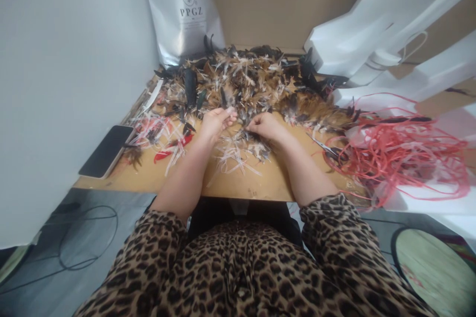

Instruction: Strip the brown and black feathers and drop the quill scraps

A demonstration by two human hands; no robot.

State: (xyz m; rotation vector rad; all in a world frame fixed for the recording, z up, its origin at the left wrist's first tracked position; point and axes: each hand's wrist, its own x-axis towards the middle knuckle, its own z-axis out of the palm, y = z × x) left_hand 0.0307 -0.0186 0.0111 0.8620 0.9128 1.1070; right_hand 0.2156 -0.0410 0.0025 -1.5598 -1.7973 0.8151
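Observation:
My left hand (217, 123) is closed in a pinch at the near edge of a heap of brown and black feathers (256, 77); whatever lies between its fingertips is too small to make out. Just to its right, my right hand (266, 126) also pinches, its fingertips down among the feathers, and I cannot tell what is in them. The two hands are a short gap apart. Below them on the table lies a small bunch of feathers with pale ribbon ties (238, 156). Scissors (323, 146) rest to the right of my right hand.
A phone (107, 152) lies at the table's left edge, beside white strips (152, 129) and red feathers (167, 152). Tangled red ribbon (401, 153) covers the right side. A silver bag (186, 25) stands behind, and white foam pieces (342, 49) rise at back right.

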